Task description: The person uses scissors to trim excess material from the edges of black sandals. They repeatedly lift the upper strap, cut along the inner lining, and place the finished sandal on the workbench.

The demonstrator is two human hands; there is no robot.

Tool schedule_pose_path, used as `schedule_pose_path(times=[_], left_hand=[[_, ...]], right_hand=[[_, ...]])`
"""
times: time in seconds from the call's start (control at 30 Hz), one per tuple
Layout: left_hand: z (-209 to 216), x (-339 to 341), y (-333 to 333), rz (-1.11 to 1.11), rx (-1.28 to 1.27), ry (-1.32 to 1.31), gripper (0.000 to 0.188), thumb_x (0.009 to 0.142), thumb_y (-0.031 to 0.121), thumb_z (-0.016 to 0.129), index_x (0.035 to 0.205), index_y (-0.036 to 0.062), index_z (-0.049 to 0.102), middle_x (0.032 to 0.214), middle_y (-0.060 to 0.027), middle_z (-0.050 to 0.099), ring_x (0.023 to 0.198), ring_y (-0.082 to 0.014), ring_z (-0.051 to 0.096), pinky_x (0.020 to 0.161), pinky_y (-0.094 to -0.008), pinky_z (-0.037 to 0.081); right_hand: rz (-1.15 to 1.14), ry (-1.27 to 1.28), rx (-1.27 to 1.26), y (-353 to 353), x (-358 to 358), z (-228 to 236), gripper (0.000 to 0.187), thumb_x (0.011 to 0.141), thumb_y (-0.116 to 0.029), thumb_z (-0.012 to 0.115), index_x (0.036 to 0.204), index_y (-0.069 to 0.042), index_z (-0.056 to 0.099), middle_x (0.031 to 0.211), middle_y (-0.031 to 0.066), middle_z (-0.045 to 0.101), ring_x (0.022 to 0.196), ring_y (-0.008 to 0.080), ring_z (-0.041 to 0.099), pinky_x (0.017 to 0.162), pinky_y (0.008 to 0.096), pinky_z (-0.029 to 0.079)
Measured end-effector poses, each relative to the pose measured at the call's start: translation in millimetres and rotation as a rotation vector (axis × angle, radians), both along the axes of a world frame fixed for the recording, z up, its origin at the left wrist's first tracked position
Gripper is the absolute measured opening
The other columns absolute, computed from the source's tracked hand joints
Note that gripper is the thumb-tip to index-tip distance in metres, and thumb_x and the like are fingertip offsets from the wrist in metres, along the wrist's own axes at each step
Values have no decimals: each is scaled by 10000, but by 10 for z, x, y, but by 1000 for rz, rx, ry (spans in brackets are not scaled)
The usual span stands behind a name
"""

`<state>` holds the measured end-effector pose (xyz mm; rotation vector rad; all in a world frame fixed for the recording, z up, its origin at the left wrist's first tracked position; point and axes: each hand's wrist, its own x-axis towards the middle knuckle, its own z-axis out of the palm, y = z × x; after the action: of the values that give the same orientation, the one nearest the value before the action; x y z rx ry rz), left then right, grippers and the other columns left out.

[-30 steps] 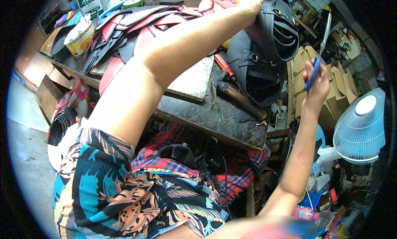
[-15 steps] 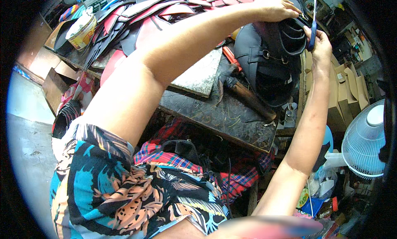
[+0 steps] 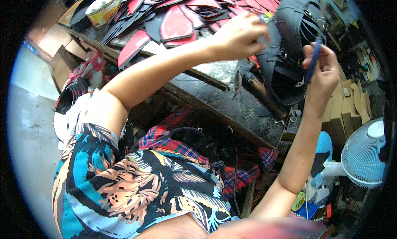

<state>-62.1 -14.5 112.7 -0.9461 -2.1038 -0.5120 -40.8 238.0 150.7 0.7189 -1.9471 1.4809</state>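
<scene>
My right hand (image 3: 321, 71) is closed around the dark blue handle (image 3: 314, 61) of a tool, held upright. Its upper part is blurred, so I cannot tell its kind. Just beyond that hand are black strappy sandals (image 3: 289, 22) with metal buckles, heaped at the right end of the workbench. My left hand (image 3: 244, 36) hovers left of them, apart from the straps. Its fingers are curled together and partly smeared by motion; anything between them is too small to make out.
Pink and black sole-shaped pieces (image 3: 178, 24) pile across the back of the bench (image 3: 215, 96). A hammer with a wooden handle (image 3: 266, 94) lies near its front right corner. A bucket (image 3: 103, 11) stands back left; cardboard boxes (image 3: 345, 104) and a fan (image 3: 364, 156) are at right.
My left hand has come away from the sandals, moving left and down. My right hand has lowered slightly with the blue-handled tool. The view has shifted a little.
</scene>
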Motion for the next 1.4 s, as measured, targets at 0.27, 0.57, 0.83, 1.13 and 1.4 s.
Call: schedule_pose_path(times=[0.27,0.57,0.83,1.13,1.4], left_hand=[[-675,934,-648,429,-186,-76,194,863,225,733,1000,100,680,1185,-113,637,1253,-330,532,1058,-483,437],[-1056,841,-714,295,183,-45,93,872,97,681,898,8,671,986,-130,689,982,-307,663,871,-389,548],[-981,1226,-984,157,480,-20,128,899,161,707,964,52,714,1002,-110,700,996,-285,664,895,-393,534],[-1111,2689,-4356,1637,-48,-561,446,822,448,679,995,46,765,1029,-225,726,979,-386,709,827,-518,570],[-1853,3099,-4768,2005,331,-1104,399,897,257,574,1240,116,722,1353,-154,649,1285,-331,605,1048,-466,485]], right_hand=[[122,-237,266,-1297,-155,-701,325,884,-330,757,1072,-67,726,790,112,725,668,176,685,634,341,522],[-247,257,774,-1205,-257,-1161,411,802,-522,768,1023,-178,739,803,106,737,724,292,721,697,412,556],[-116,27,712,-985,-410,-1389,348,889,-394,749,1123,-138,715,925,54,702,784,244,700,697,384,528],[-94,35,648,-953,-468,-1481,322,879,-342,771,1117,-132,718,794,48,688,694,216,675,645,368,509],[-79,-3,579,-932,-316,-1424,339,832,-348,800,1077,-124,731,793,90,693,717,227,681,704,373,534]])
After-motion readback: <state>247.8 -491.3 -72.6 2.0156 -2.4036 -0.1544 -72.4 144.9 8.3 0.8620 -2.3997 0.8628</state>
